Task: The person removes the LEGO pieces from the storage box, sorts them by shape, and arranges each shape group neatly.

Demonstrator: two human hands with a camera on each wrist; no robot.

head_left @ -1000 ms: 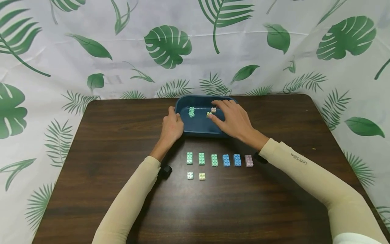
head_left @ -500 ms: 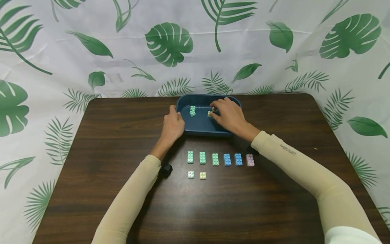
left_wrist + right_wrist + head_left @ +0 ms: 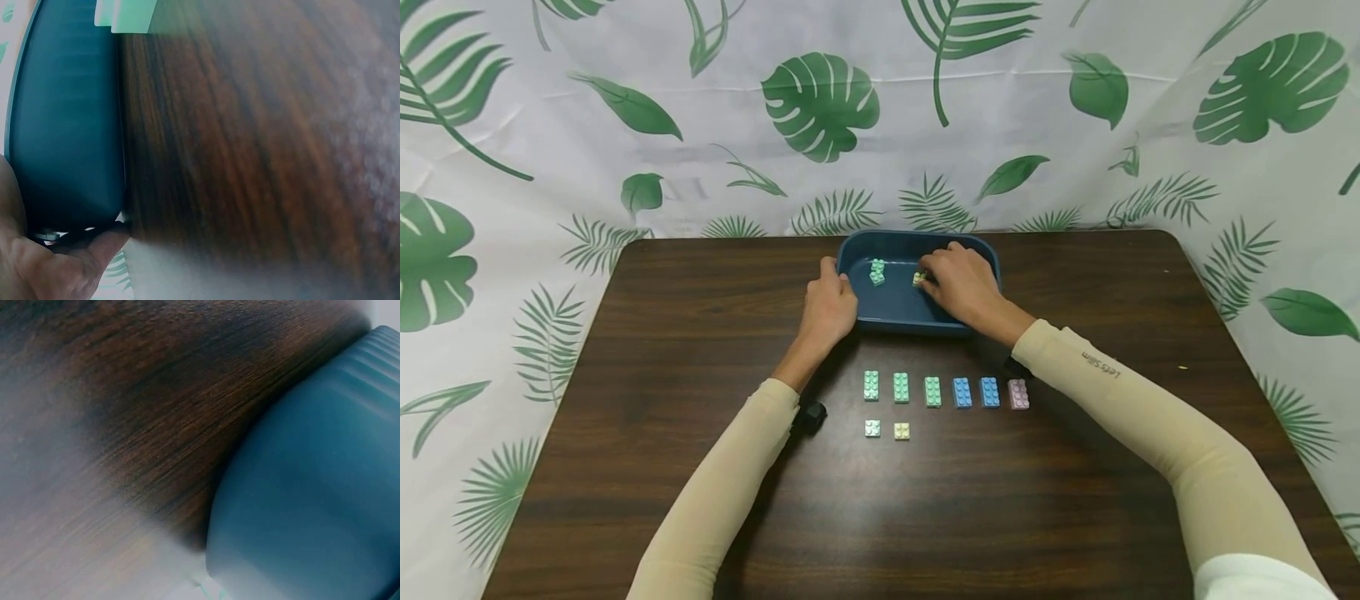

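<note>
My left hand (image 3: 829, 302) grips the left end of a dark blue tray (image 3: 917, 322); the left wrist view shows its thumb low against the tray's wall (image 3: 69, 125). Inside the tray, my right hand (image 3: 962, 283) reaches down with curled fingers, pinching a small pale pink building brick that they now hide. A yellow brick (image 3: 918, 279) lies right beside its thumb tip. Toward the tray's left, two light green bricks (image 3: 877, 272) lie close together. The right wrist view shows the tray's outer wall (image 3: 300, 487) but no fingers.
In front of the tray, a row holds three green bricks (image 3: 901, 387), two blue bricks (image 3: 962, 392) and a pink brick (image 3: 1018, 394). Nearer are a small pale green brick (image 3: 872, 428) and a small yellow brick (image 3: 902, 431). A leaf-print cloth (image 3: 700, 167) hangs behind the brown table (image 3: 700, 333).
My right hand has lowered into the tray, and its fingers have closed over the pale pink brick that showed earlier. The left hand keeps its grip on the tray.
</note>
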